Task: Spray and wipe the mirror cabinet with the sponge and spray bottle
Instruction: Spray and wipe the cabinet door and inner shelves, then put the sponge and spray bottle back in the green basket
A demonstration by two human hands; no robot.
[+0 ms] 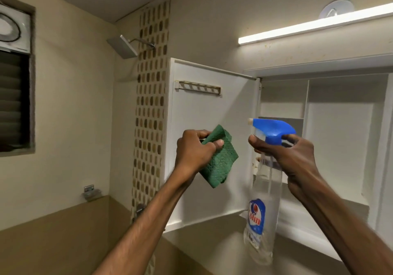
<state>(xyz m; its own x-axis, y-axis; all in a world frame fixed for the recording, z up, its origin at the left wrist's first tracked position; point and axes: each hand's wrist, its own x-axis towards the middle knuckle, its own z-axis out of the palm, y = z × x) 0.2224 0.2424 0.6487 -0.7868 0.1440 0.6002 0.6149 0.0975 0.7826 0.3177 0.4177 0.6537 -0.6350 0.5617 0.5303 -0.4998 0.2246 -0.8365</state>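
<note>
While the cabinet door (208,113) is standing open, we are clutching the green sponge (221,160) in our left hand (195,149), just before the door's white inner face, and gripping the neck of the blue-headed spray bottle (265,189) in our right hand (291,153). The nozzle is pointing left toward the sponge, so we are risking wetting our fingers instead, or pushing the unbraced door away.

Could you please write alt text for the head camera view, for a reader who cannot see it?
A person's left hand grips a green sponge against the inside of an open white cabinet door, while the right hand holds a clear spray bottle by its blue trigger head. Behind are bare white cabinet shelves, a lit strip light and a shower head.
</note>
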